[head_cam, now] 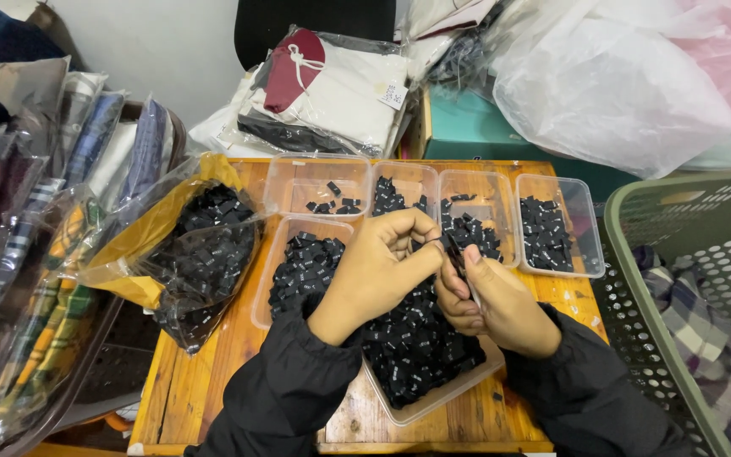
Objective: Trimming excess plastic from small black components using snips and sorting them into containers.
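Observation:
My left hand [380,272] and my right hand [494,303] meet above a clear plastic tray [433,399] heaped with small black folded labels [416,338]. Both hands pinch one small black label [453,250] between thumbs and fingertips. Both arms wear black sleeves. Several more clear trays hold black labels: one on the left [285,254], and a back row [552,228], some fuller than others. A clear plastic bag [205,254] with a yellow liner lies at the left, spilling black labels.
The trays rest on a small wooden table [213,372]. Bagged folded fabrics [35,254] stack at the left. A green plastic basket [695,296] with plaid cloth stands at the right. Packaged garments [332,89] and big plastic bags [619,76] lie behind.

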